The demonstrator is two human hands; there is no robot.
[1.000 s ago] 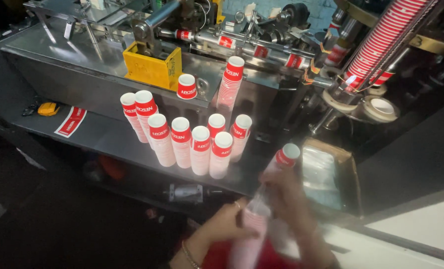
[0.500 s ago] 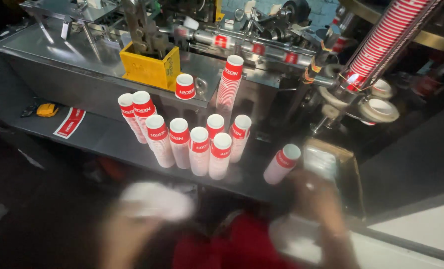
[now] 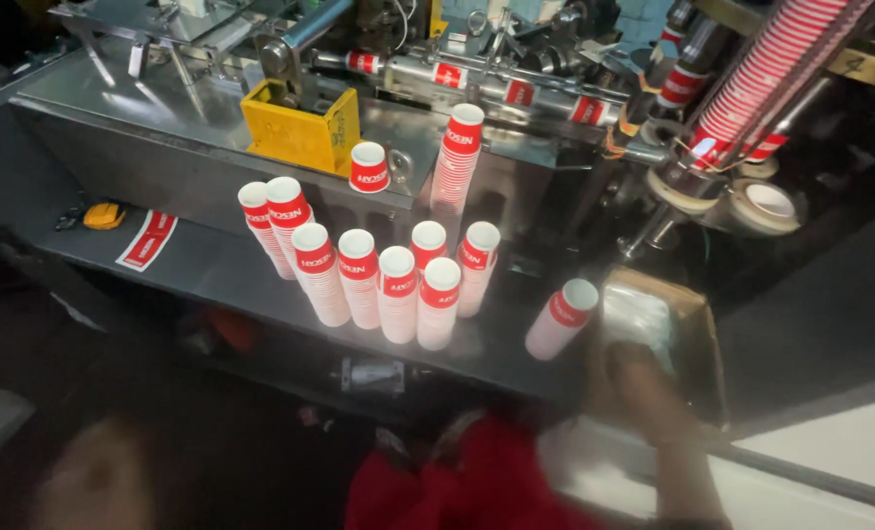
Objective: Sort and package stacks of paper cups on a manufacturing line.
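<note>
A person's right hand (image 3: 643, 393) is reaching toward a cardboard box (image 3: 697, 339) at the right end of the steel desk (image 3: 212, 270), hovering at a clear bag (image 3: 638, 314) inside it; motion blur is hiding whether the fingers are spread or pinching. Just to the left of that hand, a lone stack of red-and-white paper cups (image 3: 560, 319) is leaning with its long axis tilting up and to the right, toward the box. The left hand (image 3: 94, 481) is hanging blurred and low, well apart, its fingers unreadable. A cluster of cup stacks (image 3: 378, 280) is standing farther left.
</note>
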